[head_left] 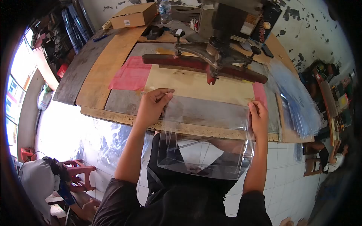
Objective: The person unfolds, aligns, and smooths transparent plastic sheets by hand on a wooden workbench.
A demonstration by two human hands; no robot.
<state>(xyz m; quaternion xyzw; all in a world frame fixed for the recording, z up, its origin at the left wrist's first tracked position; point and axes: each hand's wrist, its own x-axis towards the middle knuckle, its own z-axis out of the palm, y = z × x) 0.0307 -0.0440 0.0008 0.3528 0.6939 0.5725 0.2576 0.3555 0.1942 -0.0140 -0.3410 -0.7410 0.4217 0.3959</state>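
Note:
A clear plastic sheet (205, 147) hangs over the front edge of the work table, its top edge on the table surface. My left hand (154, 105) pinches its upper left corner between thumb and fingers. At the upper right corner, my right hand (258, 116) grips it the same way. Just beyond the sheet lies a yellowish pad (196, 86) with pink tape (132, 73) at its left end. Above the pad is the dark and red bar of a press (188, 60), mounted on a metal arm.
Clear plastic pieces (296, 101) are stacked on the table's right side. A cardboard box (134, 16), a water bottle (164, 12) and a phone (267, 51) are at the back. One person (41, 184) sits at lower left, another (335, 158) at far right.

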